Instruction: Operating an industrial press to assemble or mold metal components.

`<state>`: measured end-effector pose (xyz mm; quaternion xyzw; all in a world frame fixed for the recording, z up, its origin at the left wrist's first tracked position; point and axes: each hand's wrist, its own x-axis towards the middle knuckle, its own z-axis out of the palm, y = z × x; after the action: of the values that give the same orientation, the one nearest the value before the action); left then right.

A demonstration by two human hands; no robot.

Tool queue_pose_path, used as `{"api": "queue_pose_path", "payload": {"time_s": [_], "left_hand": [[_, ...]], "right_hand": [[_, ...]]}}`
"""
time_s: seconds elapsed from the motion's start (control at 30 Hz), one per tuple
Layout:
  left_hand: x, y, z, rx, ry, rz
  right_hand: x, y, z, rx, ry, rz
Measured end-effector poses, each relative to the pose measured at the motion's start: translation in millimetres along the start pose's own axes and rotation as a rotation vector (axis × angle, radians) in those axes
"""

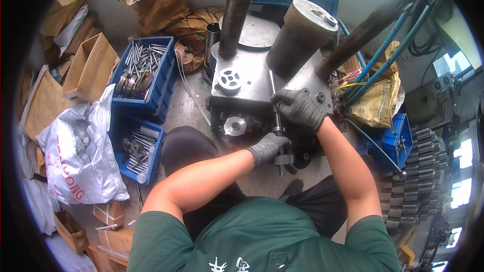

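Green shirt [262,231] right up close, white characters [243,264] on it, and just beyond, two gloved hands: left hand [270,148] has its grip clamped on a metal shaft [277,116], right hand [301,108] wraps round it farther up. That shaft crosses the near edge of the steel worktop [254,78], a spoked disc [229,78] lying to its left. Over to the containers on the left! Far blue crate [132,106]: heaped with metal rods [143,55], rings [136,85] at its near end. Nearer blue bin [157,148]: slimmer rods [140,158], plus a dark clump too jumbled to make out. Beside it, a white sack [101,179] gapes over pale plastic-looking pieces, bold red lettering [69,178] on its front. Off right, a smaller blue bin [401,141] stands by stacked metal cylinders [416,181].
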<state>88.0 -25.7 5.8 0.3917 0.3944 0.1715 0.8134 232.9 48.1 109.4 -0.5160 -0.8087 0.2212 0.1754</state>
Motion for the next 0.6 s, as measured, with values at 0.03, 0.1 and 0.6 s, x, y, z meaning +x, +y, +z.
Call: {"api": "queue_pose_path", "payload": {"time_s": [0.03,0.1,0.6], "left_hand": [[-1,2,-1,-0.040,-0.010,0.008],[-2,7,-2,-0.065,-0.024,0.015],[-5,-13,-16,-0.011,0.119,0.273]], "right_hand": [[-4,0,-1,-0.019,-0.032,0.005],[-16,3,-6,0.034,-0.043,-0.027],[-126,48,-13,-0.242,0.075,-0.345]]}}
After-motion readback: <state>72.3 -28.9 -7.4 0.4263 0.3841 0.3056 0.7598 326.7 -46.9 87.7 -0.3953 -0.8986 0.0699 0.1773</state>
